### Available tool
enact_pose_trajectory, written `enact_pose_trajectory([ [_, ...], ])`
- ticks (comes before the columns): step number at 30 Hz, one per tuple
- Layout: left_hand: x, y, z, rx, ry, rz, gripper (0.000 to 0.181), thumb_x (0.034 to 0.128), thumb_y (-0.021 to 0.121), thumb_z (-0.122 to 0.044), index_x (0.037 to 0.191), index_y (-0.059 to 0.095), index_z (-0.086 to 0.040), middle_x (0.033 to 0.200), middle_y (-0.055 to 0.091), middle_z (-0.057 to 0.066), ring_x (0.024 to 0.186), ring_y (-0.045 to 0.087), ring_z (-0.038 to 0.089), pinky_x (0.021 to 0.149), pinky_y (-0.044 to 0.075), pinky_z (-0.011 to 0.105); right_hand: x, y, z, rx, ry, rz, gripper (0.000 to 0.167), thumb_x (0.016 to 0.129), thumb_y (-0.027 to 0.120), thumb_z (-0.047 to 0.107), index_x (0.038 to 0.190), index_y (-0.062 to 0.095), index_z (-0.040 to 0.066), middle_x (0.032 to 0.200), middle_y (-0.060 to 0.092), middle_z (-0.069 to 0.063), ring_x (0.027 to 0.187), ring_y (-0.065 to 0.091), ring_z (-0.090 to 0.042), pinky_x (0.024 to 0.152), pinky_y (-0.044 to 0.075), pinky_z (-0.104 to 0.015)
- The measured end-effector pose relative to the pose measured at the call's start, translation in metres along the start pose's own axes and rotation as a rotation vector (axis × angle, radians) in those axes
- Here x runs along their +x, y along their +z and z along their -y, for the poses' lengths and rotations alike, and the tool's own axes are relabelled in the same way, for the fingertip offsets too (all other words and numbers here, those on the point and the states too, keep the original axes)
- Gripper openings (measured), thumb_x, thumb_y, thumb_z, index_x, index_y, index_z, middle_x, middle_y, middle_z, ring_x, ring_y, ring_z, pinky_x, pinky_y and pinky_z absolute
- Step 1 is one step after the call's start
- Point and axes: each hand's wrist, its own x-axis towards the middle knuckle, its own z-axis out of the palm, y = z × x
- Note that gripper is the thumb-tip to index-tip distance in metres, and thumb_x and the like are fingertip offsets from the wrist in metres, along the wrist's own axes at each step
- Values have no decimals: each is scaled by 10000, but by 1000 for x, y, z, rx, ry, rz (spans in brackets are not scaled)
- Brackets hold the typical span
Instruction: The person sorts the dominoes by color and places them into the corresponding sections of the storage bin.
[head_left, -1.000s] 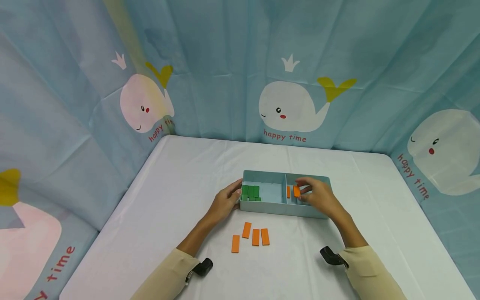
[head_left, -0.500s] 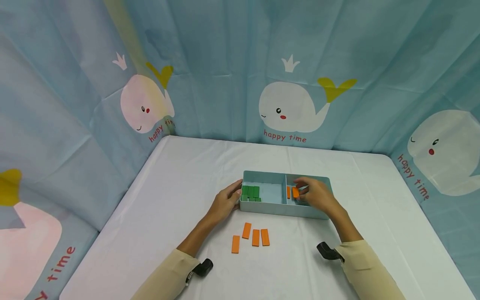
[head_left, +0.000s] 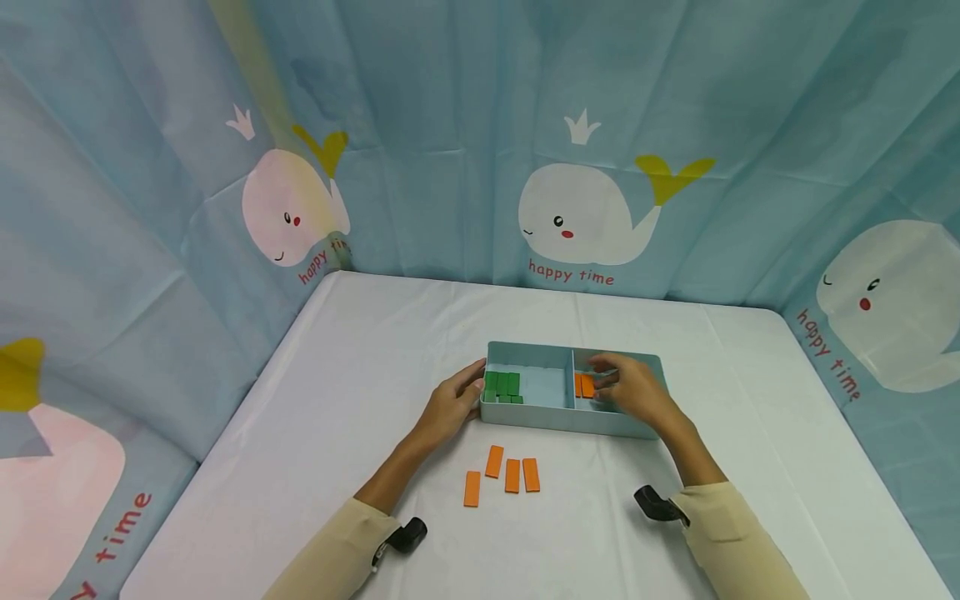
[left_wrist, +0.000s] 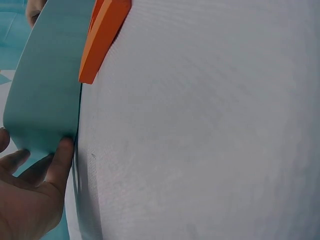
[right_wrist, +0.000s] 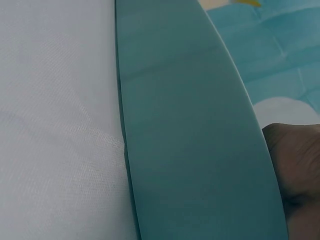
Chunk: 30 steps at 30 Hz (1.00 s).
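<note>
Cloth (head_left: pixel 420 208), light blue with four big whales on it, hangs around a white tablecloth (head_left: pixel 600 542). From the left, a tan sleeve (head_left: pixel 333 546) with a small black camera (head_left: pixel 407 535) leads to the left hand (head_left: pixel 444 408). This hand is not clenched; its fingers reach out and touch the left end of a long blue-green box (head_left: pixel 555 419) with low walls.

There is one box, lying flat with its open side up. Its long side runs left to right, with the right end a bit nearer the person. One thin wall makes two parts, and the left part is bigger. Flat green blocks (head_left: pixel 501 383) sit close together in the left end of that part; they are too small to count surely.

In front of the box, four flat orange blocks (head_left: pixel 512 476) lie on the tablecloth. All four point mostly away from the person, and the second from the left leans right.

Two more orange blocks (head_left: pixel 587 386) lie side by side by the thin wall, in the right part, long sides running front to back. The right hand (head_left: pixel 628 387) has bent fingers at the right one; I cannot tell if they pinch it or have let go.
</note>
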Motion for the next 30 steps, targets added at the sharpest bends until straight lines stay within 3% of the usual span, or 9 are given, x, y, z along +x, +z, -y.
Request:
enact_pose_trajectory([
  [13, 0, -1, -1, 24, -2, -4, 538, 1162, 465, -285, 1669, 357, -140, 1704, 374, 113, 1504, 460, 351, 1075, 565, 468, -20, -2, 8, 11, -46, -71, 517, 950, 741, -60, 1445, 605, 0, 1396, 645, -246, 1149, 713, -385, 854, 658, -444],
  [21, 0, -1, 1, 21, -1, 2, 548, 1161, 469, -283, 1673, 346, -133, 1706, 368, 127, 1500, 469, 336, 1069, 570, 455, -32, 1, 12, 6, -128, -158, 512, 937, 772, -36, 1426, 629, 13, 1322, 701, -218, 1079, 746, -338, 855, 662, -437],
  [30, 0, 0, 0, 12, 0, -5, 547, 1157, 481, -289, 1666, 362, -127, 1703, 376, 121, 1502, 464, 345, 1075, 558, 496, -45, 6, 17, 18, -214, -268, 516, 905, 818, -29, 1394, 665, 26, 1257, 728, -168, 1064, 728, -274, 825, 616, -219],
])
